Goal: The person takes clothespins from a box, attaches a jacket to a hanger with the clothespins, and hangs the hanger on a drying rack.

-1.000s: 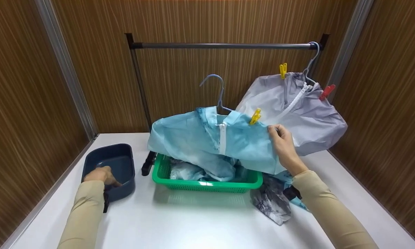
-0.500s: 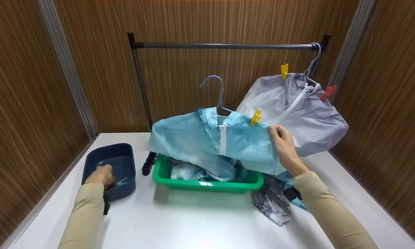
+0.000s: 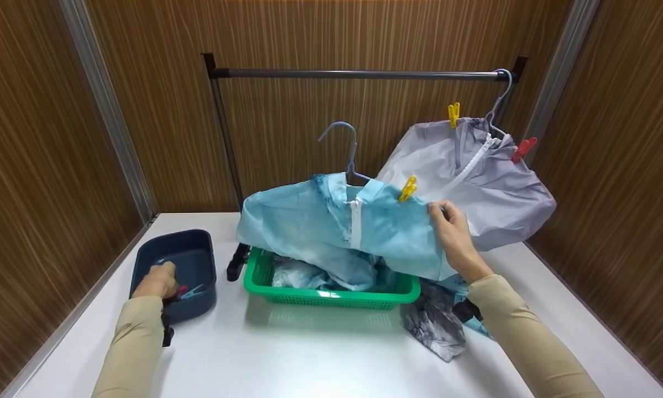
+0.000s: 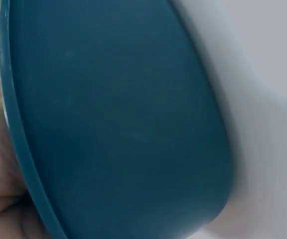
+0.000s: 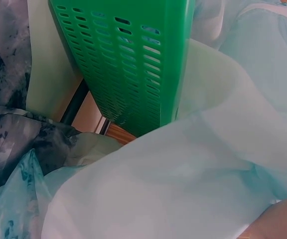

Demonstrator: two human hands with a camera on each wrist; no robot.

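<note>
In the head view my left hand reaches down into a dark blue bin at the left. Its fingers are hidden below the wrist, and the bin's wall blocks them in the left wrist view. Beside it inside the bin lie a light blue clothespin and something small and red. My right hand pinches the shoulder edge of a light blue zip jacket on a hanger. A yellow clothespin clips that jacket between its collar and my fingers.
Under the jacket stands a green basket with crumpled cloth in it. Behind is a rack with a dark rail. A grey jacket hangs at its right end, with yellow and red clothespins. Grey patterned cloth lies right of the basket.
My left hand has shifted slightly left within the bin, uncovering the light blue clothespin and the red item. My right hand and the jacket have stayed in place.
</note>
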